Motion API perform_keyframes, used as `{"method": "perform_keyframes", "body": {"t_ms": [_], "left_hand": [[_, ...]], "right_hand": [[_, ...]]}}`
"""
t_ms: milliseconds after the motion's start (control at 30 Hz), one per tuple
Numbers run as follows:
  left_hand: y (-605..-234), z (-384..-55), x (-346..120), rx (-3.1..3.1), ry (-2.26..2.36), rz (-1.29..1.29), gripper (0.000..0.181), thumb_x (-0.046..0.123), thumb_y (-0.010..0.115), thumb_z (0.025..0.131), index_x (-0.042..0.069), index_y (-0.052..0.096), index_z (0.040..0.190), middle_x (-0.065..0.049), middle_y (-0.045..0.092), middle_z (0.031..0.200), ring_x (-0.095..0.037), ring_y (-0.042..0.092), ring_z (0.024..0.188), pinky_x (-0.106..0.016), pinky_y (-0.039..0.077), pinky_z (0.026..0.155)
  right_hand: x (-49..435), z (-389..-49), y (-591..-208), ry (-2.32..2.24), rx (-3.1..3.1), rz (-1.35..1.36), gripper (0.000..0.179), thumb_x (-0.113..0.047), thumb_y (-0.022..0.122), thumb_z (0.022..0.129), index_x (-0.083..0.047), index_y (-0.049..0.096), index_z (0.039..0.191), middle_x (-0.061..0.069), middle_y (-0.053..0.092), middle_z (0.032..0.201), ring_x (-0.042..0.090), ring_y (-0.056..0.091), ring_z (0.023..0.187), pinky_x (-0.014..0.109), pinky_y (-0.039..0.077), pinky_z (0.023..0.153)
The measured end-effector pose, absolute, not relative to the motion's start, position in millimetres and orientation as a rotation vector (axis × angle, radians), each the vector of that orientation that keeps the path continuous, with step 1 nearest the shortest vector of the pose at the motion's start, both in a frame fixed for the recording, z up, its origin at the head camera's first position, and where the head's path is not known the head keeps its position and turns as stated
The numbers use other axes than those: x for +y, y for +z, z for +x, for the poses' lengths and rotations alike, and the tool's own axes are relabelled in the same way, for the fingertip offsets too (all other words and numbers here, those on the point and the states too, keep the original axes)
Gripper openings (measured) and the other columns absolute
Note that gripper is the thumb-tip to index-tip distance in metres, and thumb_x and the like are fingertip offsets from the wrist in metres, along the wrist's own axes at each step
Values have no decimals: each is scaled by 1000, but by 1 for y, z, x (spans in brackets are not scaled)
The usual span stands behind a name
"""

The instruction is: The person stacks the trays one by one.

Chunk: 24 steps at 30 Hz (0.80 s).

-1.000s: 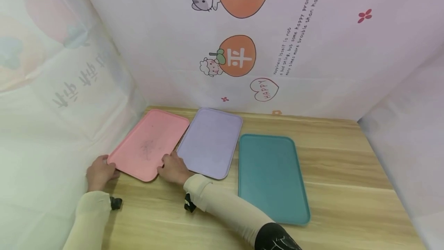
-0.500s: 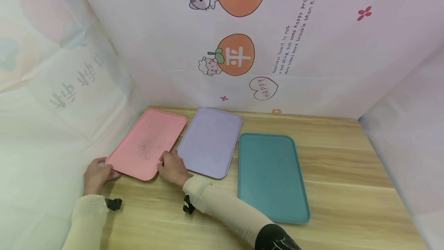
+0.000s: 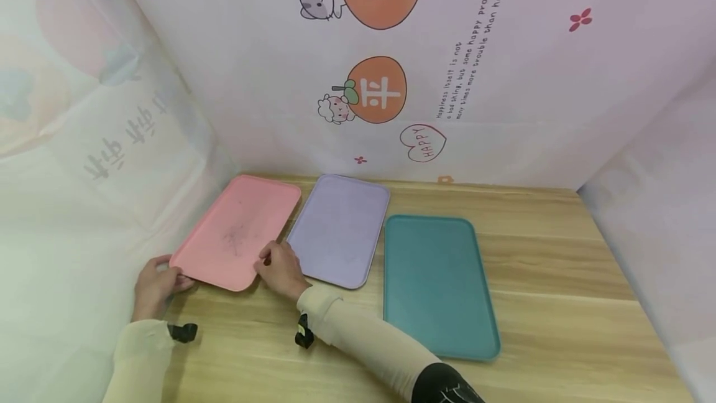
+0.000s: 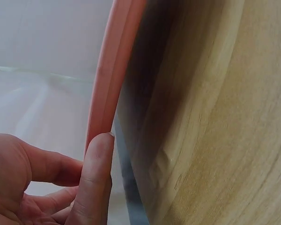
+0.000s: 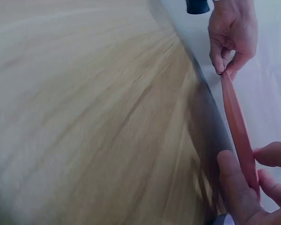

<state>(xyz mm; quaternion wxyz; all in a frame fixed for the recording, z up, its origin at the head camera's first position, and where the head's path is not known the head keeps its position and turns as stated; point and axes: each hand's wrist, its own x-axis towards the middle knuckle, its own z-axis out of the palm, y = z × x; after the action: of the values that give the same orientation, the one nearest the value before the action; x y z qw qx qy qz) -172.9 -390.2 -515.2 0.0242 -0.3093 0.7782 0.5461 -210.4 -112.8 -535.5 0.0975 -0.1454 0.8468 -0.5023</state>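
A pink tray [image 3: 240, 229] with dark scuffs in its middle is held between both hands at the left of the table. Its near-left corner is pinched by my left hand [image 3: 155, 286], thumb against fingers. My right hand [image 3: 282, 271] pinches the right edge close to the near-right corner and overlaps the lavender tray's left edge. In the left wrist view the pink tray's rim [image 4: 113, 70] stands above the wood, with a dark shadow under it. The right wrist view shows both hands gripping the same near side of the tray [image 5: 239, 126].
A lavender tray [image 3: 341, 229] lies right beside the pink one, and a teal tray [image 3: 439, 285] lies further right and nearer. The wooden table [image 3: 565, 278] ends at printed cloth walls [image 3: 268, 79] at the back and sides; the left wall is close to the left hand.
The pink tray has shifted slightly to the left with both hands keeping hold of it, mostly in the first half second. The lavender and teal trays stay in place.
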Motion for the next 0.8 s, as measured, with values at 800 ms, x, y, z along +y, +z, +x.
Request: {"method": "perform_keyframes", "body": {"t_ms": [800], "left_hand": [[-504, -165, -372, 2390, 1760, -921, 70, -3, 44, 104, -9, 15, 168, -2, 68, 74, -10, 74, 65, -29, 69, 71]], "right_hand": [[-106, -210, -522, -1910, 2128, -90, 24, 9, 70, 95, -3, 66, 115, 5, 54, 94, 39, 77, 77, 41, 70, 66]]}}
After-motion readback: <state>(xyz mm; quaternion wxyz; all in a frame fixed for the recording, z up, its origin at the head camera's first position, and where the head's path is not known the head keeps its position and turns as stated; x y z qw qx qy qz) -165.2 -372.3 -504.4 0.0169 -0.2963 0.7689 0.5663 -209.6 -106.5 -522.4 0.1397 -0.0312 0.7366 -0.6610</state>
